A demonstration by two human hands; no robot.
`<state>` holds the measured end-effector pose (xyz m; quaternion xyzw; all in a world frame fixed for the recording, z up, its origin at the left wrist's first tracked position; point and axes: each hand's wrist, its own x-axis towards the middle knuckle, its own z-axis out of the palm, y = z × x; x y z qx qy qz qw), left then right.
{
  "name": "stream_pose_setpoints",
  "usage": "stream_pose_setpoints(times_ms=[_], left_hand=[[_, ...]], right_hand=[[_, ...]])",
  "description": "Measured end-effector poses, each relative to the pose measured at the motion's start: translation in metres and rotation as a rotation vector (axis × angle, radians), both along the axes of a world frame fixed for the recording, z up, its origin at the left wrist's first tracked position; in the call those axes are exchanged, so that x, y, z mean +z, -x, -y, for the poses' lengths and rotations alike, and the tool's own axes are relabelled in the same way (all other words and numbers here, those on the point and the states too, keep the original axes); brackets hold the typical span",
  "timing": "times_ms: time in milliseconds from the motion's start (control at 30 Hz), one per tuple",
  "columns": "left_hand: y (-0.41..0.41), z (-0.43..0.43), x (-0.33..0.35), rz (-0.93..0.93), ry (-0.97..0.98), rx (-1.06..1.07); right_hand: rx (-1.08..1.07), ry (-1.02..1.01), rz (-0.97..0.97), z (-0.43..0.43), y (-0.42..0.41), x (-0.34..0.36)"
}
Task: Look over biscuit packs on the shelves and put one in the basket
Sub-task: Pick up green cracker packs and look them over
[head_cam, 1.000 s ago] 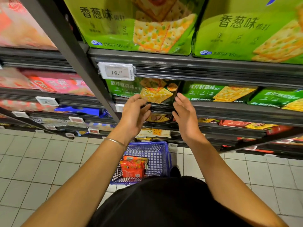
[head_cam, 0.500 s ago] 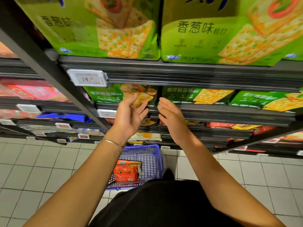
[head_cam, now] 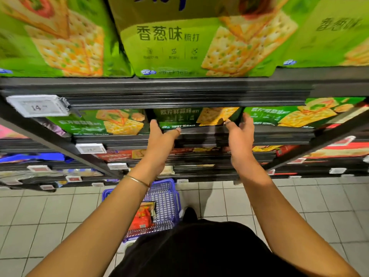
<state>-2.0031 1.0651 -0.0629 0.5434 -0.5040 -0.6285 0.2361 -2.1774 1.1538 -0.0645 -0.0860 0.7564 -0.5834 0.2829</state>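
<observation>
The left hand (head_cam: 159, 140) grips the left end of a dark green biscuit pack (head_cam: 191, 116) on the second shelf (head_cam: 279, 136), thumb under its edge. The right hand (head_cam: 239, 136) has its fingers pinching the right end. A purple basket (head_cam: 167, 196) sits on the floor below.

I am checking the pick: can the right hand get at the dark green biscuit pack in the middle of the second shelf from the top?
Probably yes: the right hand is at the right edge of the dark green biscuit pack, thumb on its front, with nothing between them.
</observation>
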Motion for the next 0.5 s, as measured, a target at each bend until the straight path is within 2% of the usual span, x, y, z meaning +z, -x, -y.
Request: stream_pose_setpoints(times_ms=[267, 500], left_hand=[[0.007, -0.005, 0.003, 0.070, 0.075, 0.006], [0.005, -0.013, 0.002, 0.169, 0.183, 0.133]], right_hand=[[0.046, 0.029, -0.003, -0.001, 0.015, -0.005], [0.079, 0.052, 0.157, 0.005, 0.016, -0.007]])
